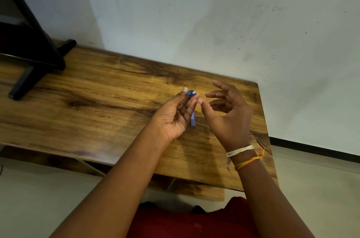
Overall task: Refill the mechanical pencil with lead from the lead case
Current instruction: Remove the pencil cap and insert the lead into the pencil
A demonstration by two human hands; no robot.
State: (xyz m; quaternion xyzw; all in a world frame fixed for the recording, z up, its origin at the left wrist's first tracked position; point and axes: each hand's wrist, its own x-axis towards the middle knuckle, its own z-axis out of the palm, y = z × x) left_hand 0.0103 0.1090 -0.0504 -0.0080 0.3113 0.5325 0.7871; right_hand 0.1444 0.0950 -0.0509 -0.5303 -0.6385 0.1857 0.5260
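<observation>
My left hand (176, 113) holds a blue mechanical pencil (191, 93) upright over the wooden table (97, 101). Its round top end, with a small white spot, points toward the camera between my fingertips. A pale blue narrow piece (193, 120) shows below my left fingers; I cannot tell whether it is the pencil's lower part or the lead case. My right hand (228, 115) hovers just right of the pencil's top, fingers spread and curled, thumb tip close to the left fingertips. I see nothing in the right hand; a thin lead would be too small to make out.
A black stand (33, 58) with a foot rests on the table's far left. A white scuffed wall (233, 23) rises behind the table. The table's right edge (263, 121) lies just beyond my right hand. White and orange threads (243, 155) circle my right wrist.
</observation>
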